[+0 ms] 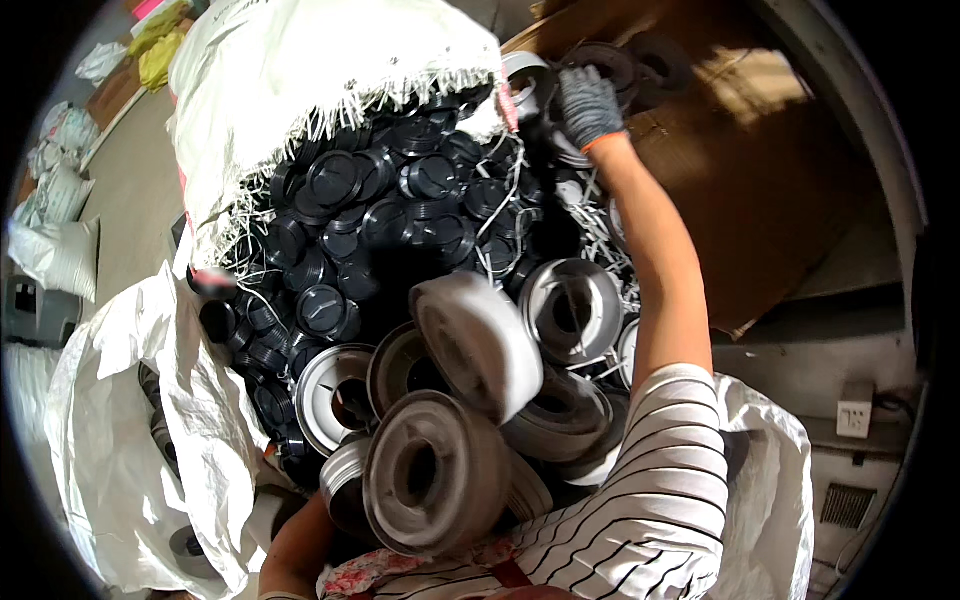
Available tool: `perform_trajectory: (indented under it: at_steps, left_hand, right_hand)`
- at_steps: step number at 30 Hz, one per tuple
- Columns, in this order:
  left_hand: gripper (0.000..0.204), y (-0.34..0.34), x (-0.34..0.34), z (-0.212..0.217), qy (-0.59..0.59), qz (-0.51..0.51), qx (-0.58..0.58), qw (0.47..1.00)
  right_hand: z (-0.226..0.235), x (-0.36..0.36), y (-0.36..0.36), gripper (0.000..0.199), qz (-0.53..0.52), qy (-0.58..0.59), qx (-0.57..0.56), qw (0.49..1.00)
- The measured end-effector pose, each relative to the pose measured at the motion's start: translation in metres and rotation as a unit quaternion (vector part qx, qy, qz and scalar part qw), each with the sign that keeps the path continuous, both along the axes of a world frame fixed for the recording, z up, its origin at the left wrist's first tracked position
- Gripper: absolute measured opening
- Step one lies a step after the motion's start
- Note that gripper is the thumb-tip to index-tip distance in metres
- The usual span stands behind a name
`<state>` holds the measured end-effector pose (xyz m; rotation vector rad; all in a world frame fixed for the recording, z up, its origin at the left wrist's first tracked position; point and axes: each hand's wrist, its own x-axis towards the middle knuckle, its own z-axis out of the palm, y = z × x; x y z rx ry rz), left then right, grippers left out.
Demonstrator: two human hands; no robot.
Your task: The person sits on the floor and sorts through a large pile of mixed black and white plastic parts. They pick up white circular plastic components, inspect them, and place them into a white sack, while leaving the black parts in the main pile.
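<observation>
My right hand (591, 108), in a grey glove with an orange cuff, reaches to the far right. Its fingers are stretched over the edge of dark grey rings (662, 66) on brown cardboard. A lighter grey ring (527, 80) lies just left of it. My left forearm (297, 545) comes in at the lower left; the hand is hidden behind a pile of grey, wide-rimmed plastic rings. At the front of that pile, one ring (390, 480) faces up toward me. Above it a paler ring (470, 340) is tilted and blurred. Many black round caps (335, 180) lie beyond.
A white woven sack (330, 60) with a frayed edge opens over the black caps. Another white sack (130, 400) stands at the left with rings inside. Brown cardboard (760, 190) covers the right side. A wall socket (853, 418) sits at the lower right.
</observation>
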<state>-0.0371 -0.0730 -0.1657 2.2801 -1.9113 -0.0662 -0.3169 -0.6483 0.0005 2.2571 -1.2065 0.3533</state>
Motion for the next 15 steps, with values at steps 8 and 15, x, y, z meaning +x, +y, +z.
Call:
perform_trajectory:
  at_steps: [8, 15]
  left_hand:
    - [0.046, 0.013, 0.002, 0.007, 0.01, 0.008, 0.019, 1.0]
    - [0.045, 0.007, 0.001, -0.001, 0.017, 0.009, 0.0, 1.0]
  right_hand:
    - [-0.056, -0.039, -0.072, 0.048, -0.127, -0.227, 0.141, 0.955]
    - [-0.046, -0.052, 0.03, 0.022, -0.005, 0.032, 0.273, 0.962]
